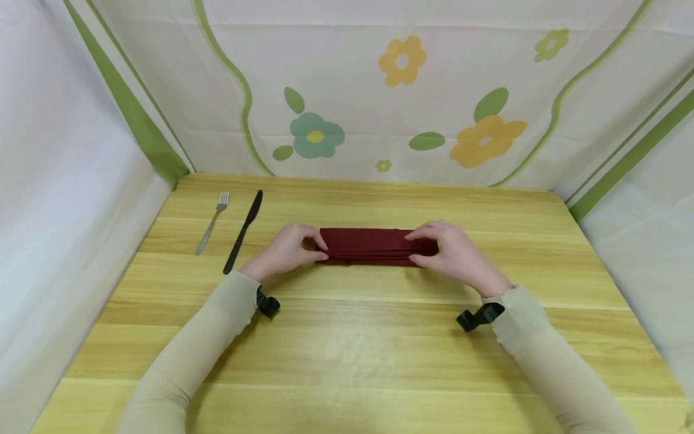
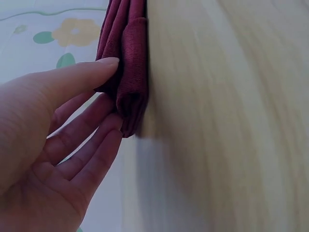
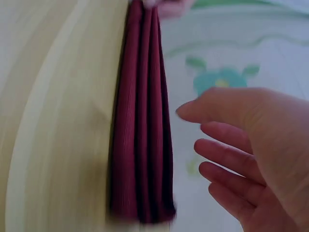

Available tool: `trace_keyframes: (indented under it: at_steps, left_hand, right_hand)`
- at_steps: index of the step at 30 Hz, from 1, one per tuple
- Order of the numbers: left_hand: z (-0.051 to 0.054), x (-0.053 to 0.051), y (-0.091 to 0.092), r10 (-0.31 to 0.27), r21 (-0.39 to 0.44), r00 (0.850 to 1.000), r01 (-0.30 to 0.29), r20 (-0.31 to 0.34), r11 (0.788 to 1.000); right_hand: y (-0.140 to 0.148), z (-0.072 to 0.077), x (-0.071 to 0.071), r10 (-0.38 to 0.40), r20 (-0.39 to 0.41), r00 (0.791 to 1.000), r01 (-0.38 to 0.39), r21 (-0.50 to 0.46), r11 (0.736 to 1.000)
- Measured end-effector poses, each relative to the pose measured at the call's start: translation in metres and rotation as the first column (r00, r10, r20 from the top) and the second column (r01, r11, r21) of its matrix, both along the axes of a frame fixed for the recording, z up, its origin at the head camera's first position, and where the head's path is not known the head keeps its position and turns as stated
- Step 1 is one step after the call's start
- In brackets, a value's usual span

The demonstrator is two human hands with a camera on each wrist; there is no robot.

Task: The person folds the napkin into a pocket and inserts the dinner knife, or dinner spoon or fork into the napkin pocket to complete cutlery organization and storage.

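Note:
A dark red cloth (image 1: 374, 244), folded into a long pleated strip, lies crosswise on the wooden table. At its left end the left hand (image 1: 290, 249) grips it; the left wrist view shows the thumb of this hand (image 2: 53, 125) on the folds of the cloth (image 2: 133, 63) and fingertips at its end. Over the right end is the right hand (image 1: 458, 256), thumb and fingers apart. In the right wrist view a gap separates this hand (image 3: 256, 154) from the cloth (image 3: 142, 130), its fingers loosely bent and holding nothing.
A silver fork (image 1: 212, 223) and a black knife (image 1: 243, 233) lie left of the cloth on the table (image 1: 347, 343). Behind stands a white curtain (image 1: 347, 72) with printed flowers, and white fabric hangs at both sides. Each wrist wears a small black camera.

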State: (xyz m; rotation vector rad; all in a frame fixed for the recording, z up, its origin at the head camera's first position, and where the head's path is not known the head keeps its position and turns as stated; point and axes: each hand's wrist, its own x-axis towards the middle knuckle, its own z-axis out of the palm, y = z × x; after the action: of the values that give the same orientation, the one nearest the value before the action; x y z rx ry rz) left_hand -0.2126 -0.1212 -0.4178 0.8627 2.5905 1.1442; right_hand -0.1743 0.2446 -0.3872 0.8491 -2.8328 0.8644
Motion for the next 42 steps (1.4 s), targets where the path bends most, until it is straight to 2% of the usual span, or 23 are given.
trace_keyframes:
  at_steps: [3, 8, 13, 16, 21, 25, 29, 34, 42]
  left_hand:
    - [0.003, 0.001, -0.001, 0.021, 0.011, 1.0, -0.021, 0.004, 1.0]
    - [0.008, 0.002, 0.0, 0.039, 0.019, 0.999, -0.038, -0.021, 0.999]
    - [0.01, 0.003, 0.001, 0.043, 0.03, 0.999, -0.042, -0.031, 0.999]
    - [0.01, 0.003, 0.002, 0.044, 0.037, 0.998, -0.043, -0.038, 0.998]
    - [0.01, 0.002, 0.005, 0.046, 0.048, 0.998, -0.044, -0.049, 0.998]
    - [0.009, 0.003, 0.005, 0.055, 0.082, 0.998, -0.053, -0.023, 0.995]
    - [0.008, 0.003, 0.002, 0.083, 0.126, 0.997, -0.082, -0.001, 0.989]
    - [0.006, 0.004, -0.002, 0.102, 0.121, 0.995, -0.099, -0.022, 0.988]
    - [0.001, 0.003, -0.001, 0.019, 0.019, 0.999, -0.018, -0.044, 1.0]
  right_hand:
    - [-0.029, 0.001, -0.004, 0.066, 0.005, 0.998, -0.065, -0.058, 0.996]
    - [-0.076, -0.005, -0.015, 0.124, 0.073, 0.99, -0.119, -0.075, 0.99]
    - [-0.106, -0.019, -0.022, 0.12, 0.092, 0.989, -0.115, -0.064, 0.991]
    - [-0.115, -0.027, -0.024, 0.105, 0.064, 0.992, -0.102, -0.05, 0.993]
    - [-0.122, -0.037, -0.024, 0.066, 0.014, 0.998, -0.065, -0.047, 0.997]
    - [-0.121, -0.039, -0.025, 0.034, 0.026, 0.999, -0.032, -0.067, 0.997]
    - [-0.117, -0.039, -0.028, 0.005, 0.09, 0.996, 0.007, -0.132, 0.991]
    - [-0.109, -0.041, -0.036, -0.024, 0.2, 0.98, 0.073, -0.243, 0.967]
    - [-0.104, -0.042, -0.043, -0.032, 0.365, 0.93, 0.163, -0.333, 0.929]
